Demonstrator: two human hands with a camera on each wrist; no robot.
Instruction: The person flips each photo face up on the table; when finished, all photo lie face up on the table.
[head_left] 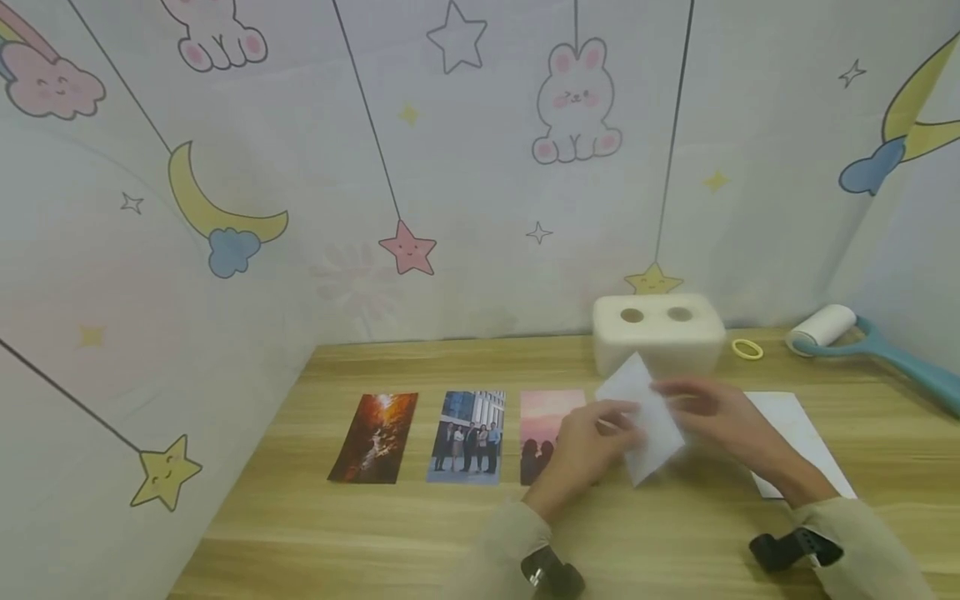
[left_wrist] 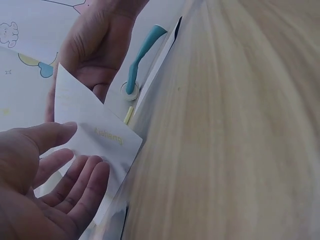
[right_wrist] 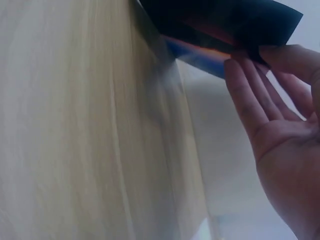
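Observation:
A photo print (head_left: 651, 429) is held up between both hands, tilted, its white back towards the head camera. Faint yellow lettering shows on that back in the left wrist view, while the right wrist view shows its dark printed face with orange and blue. The right hand (head_left: 708, 412) pinches its edge between thumb (right_wrist: 287, 57) and fingers. The left hand (head_left: 596, 437) lies against the white back, thumb and loosely bent fingers parted. Three prints lie face up in a row: an autumn scene (head_left: 375, 439), a group in suits (head_left: 467, 437), and a pink sky (head_left: 543, 412), partly hidden by the left hand.
Behind the hands stands a white box (head_left: 660, 325) with two round holes. To its right lie a yellow ring (head_left: 747, 349) and a lint roller (head_left: 825, 327) with a blue handle. A white sheet (head_left: 787, 433) lies partly under the right forearm. A patterned cloth backs the wooden table (head_left: 315, 533).

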